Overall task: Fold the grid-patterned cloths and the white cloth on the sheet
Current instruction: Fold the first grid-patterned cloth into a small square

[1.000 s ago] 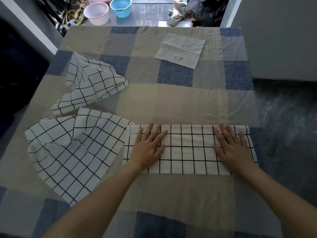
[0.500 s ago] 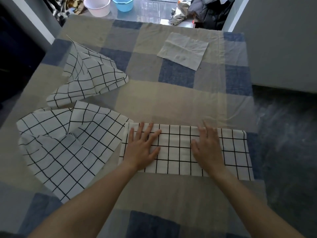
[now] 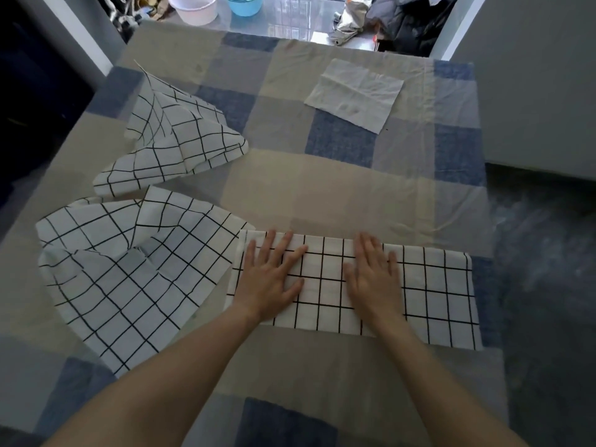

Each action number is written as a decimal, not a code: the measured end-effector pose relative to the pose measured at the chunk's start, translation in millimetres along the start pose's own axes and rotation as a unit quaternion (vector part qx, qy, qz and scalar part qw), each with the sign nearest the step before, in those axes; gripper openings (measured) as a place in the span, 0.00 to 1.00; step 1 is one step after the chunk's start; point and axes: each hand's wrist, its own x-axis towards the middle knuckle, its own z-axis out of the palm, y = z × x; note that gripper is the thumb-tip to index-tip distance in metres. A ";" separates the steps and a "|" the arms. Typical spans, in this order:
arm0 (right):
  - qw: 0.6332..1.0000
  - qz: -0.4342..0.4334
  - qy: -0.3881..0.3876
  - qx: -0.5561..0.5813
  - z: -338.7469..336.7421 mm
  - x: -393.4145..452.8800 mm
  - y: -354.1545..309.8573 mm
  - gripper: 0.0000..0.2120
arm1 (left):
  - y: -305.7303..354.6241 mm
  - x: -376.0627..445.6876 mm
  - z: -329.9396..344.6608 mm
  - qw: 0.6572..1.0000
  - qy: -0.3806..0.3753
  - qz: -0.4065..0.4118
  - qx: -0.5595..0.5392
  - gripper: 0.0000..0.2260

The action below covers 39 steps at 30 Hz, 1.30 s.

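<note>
**A:** What is in front of the person?

**B:** A checked sheet (image 3: 322, 195) in blue, grey and beige covers the surface. On its near part lies a grid-patterned cloth folded into a long strip (image 3: 429, 291). Both hands rest on that strip, palms down, fingers spread and flat, gripping nothing. The left hand (image 3: 272, 279) presses near the strip's left end; the right hand (image 3: 371, 279) presses just beside it, around the strip's middle.

**A:** And the other cloths?

**B:** A rumpled grid-patterned cloth (image 3: 129, 279) lies just left of the strip, its edge touching or slightly overlapping the strip's left end. A second crumpled grid cloth (image 3: 174, 143) sits beyond that one, farther from the person. The white cloth (image 3: 354, 95) lies flat, well beyond the strip, toward the sheet's far edge.

**A:** How should this step be done well?

**B:** It looks like smoothing before the next fold. I would keep one palm anchoring the strip and sweep the other outward toward the uncovered right end, pushing out air and wrinkles. Edges should stay aligned, grid lines matching, before folding the strip end to end. Pressing too hard could drag the sheet beneath.
</note>
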 end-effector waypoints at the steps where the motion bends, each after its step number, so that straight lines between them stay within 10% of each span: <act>1: 1.000 0.022 0.008 -0.002 -2.7 -2.2 16.6 0.30 | 0.0 -0.2 -0.2 1.000 0.000 -0.001 0.002 0.29; 25: 0.963 0.258 0.061 0.054 -51.1 -10.3 113.7 0.45 | -3.7 14.4 -40.4 0.977 -0.123 -0.172 0.026 0.56; 36: 0.948 0.269 0.085 0.149 -76.7 9.5 126.9 0.11 | 12.7 20.1 -69.0 0.970 -0.161 -0.173 0.061 0.56; 39: 0.918 0.278 0.092 0.268 -89.6 6.3 125.8 0.18 | 32.3 23.0 -78.0 0.989 -0.076 -0.066 0.104 0.55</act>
